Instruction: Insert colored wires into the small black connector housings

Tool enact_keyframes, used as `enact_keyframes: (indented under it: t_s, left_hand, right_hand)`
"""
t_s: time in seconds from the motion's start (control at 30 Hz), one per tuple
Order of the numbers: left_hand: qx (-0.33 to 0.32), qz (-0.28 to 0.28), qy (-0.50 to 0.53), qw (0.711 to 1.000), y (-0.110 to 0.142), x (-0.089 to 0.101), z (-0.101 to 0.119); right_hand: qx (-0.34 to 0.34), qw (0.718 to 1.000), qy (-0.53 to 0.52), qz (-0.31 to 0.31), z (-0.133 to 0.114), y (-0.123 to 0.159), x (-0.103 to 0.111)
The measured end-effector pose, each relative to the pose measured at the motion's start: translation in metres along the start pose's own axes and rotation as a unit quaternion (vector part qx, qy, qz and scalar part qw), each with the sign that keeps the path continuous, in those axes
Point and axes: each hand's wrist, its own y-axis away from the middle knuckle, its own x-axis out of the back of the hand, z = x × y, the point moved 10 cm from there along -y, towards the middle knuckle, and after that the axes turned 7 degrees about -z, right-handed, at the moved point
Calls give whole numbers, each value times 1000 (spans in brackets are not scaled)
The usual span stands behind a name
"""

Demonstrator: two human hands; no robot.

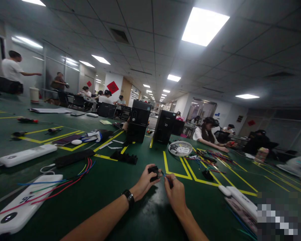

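My left hand (143, 183), with a dark watch on its wrist, is closed around a small black block-shaped part (153, 172) above the green table (150, 214). Just to the right, my right hand (176, 194) pinches a thin dark and blue piece (164, 174); whether it is a wire or a slim tool I cannot tell. Its tip is close to the black part, and contact is unclear. Beyond my left hand lies a row of black parts (124, 157). A single similar black part (207, 174) sits to the right.
Two black computer towers (139, 122) stand ahead. A white basket (180, 154) is beside a pile of coloured wires (213, 157). White power strips (27, 204), loose wires and a screwdriver (27, 120) lie left. Across the table sits a person (208, 134).
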Motion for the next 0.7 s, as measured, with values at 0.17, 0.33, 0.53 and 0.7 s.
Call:
enact_keyframes:
  t_s: [0.17,0.33,0.53,0.7]
  left_hand:
    - [1,-16,24,1000,0,-2,-5]
    - [9,-8,-12,1000,0,0,-9]
    - [-24,39,-188,981,2,5,8]
    - [-67,73,-252,963,5,3,23]
  right_hand:
    - [7,999,33,-1,-5,-1,-3]
    - [33,997,65,-18,-8,0,-9]
    - [70,989,123,-32,-17,0,-14]
    - [106,986,122,-27,-23,4,-22]
